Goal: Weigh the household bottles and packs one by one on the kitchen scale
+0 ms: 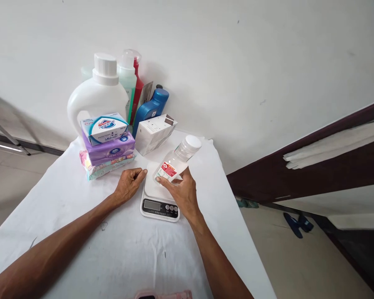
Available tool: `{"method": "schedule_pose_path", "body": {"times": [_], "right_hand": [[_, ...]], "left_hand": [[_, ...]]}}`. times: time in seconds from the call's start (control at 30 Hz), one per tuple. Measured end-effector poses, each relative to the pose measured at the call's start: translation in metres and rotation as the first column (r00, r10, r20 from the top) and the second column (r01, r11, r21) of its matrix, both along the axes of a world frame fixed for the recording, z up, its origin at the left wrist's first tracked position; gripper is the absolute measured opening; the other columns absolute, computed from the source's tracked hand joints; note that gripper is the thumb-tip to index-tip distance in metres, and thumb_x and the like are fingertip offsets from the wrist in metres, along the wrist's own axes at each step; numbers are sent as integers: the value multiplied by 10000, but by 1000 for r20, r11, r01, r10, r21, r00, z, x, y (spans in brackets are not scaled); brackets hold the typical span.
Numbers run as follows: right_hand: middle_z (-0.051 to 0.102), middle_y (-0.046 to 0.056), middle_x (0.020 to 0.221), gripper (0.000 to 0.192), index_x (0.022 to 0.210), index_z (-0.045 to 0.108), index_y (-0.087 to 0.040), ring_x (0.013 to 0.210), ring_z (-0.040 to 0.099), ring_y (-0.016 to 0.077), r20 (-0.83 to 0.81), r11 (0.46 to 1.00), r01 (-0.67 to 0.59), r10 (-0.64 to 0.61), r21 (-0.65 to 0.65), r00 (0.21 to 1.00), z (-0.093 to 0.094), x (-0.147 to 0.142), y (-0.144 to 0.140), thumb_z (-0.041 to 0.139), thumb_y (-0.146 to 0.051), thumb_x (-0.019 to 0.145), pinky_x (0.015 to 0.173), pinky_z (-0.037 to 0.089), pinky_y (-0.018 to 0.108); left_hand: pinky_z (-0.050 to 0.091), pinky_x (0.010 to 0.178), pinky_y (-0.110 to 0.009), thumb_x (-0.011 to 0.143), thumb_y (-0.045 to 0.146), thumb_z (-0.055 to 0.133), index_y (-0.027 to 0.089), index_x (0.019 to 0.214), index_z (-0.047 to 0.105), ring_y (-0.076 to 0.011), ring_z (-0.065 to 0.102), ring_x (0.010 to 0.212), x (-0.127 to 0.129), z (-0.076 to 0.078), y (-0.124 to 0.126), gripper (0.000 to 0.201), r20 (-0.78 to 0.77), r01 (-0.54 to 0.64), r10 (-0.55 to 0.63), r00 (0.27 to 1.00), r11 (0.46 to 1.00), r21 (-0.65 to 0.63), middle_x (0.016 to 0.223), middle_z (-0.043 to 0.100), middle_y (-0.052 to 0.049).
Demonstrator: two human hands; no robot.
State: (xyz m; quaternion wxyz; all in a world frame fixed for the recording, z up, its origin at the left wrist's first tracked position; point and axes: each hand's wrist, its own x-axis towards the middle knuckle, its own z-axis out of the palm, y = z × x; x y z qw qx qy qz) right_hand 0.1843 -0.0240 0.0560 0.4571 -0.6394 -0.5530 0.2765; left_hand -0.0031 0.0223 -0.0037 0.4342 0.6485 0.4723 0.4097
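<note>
A person's two bare hands meet over a white-draped desk [127, 245]. The right hand [184, 194] grips a clear, white-capped bottle [168, 168] with a red and white label, its thumb across the lower front and its fingers behind. The bottle leans, its cap pointing up and away to the right, its base above the plate of a white kitchen scale [156, 191]; whether the base touches the plate cannot be told. The left hand [131, 185] is curled into a loose fist with nothing visible in it, its fingertips right at the scale's left edge. The scale's display [152, 205] lies between the hands, on the near side; no reading can be made out.

Just beyond the left hand is a stack: a patterned pack [107, 168], a purple pack [110, 150], then a soap box [106, 128] on top. Behind that stands a large white jug [96, 97]. Farther off, ahead of the space between the hands, are a white box [154, 133] and a blue bottle [151, 106].

The step in hand seems to be handling the bottle at the scale. Standing it on the plate would call for tipping it upright, centring its base, and loosening the right hand's grip while the left keeps clear.
</note>
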Motion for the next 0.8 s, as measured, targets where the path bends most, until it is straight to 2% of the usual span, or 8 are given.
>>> {"method": "schedule_pose_path", "body": {"times": [0.17,0.3,0.43,0.5,0.63,0.8], "right_hand": [[785,42,1071,547,1098,648,-247,964,755,284,-28,1000,0,1,28,1000,4,7,7,892,-526,695,862,629,452],[787,56,1083,586,1106,660,-252,1021,742,307,-68,997,42,-38,67,997,12,39,32,914,-543,666,828,632,443],[786,70,1072,584,1059,657,-242,1048,719,328,49,968,162,-175,191,983,17,85,91,931,-512,620,972,560,501],[778,69,1039,580,1022,643,-234,1003,712,320,57,953,242,-256,184,965,13,107,128,930,-485,585,987,534,508],[741,67,1040,599,1014,595,-231,990,675,306,97,912,386,-400,136,911,-9,145,195,915,-468,567,967,521,503],[688,47,1068,591,1059,571,-241,1088,635,310,148,861,489,-506,138,850,-38,182,246,893,-440,606,1018,496,525]], "left_hand": [[229,570,-290,957,546,455,227,612,284,-103,276,560,-1,4,-1,499,-37,-4,4,999,1000,-6,576,267,46],[237,572,-292,961,542,450,225,598,295,-102,295,545,0,7,-1,506,-79,-21,21,997,1000,2,557,284,46],[242,569,-291,963,542,444,221,590,312,-101,304,542,1,8,-1,509,-94,-16,17,995,1000,4,551,297,45],[240,561,-291,963,542,445,222,587,313,-99,300,535,1,8,-1,511,-95,-20,19,995,1000,-4,546,294,46],[240,552,-291,967,535,454,225,587,311,-95,293,525,2,9,-2,511,-82,-18,17,997,1000,-14,541,288,50],[248,552,-289,978,509,458,221,583,331,-95,296,524,4,9,-1,505,-77,-11,10,997,1000,-13,541,291,49]]}}
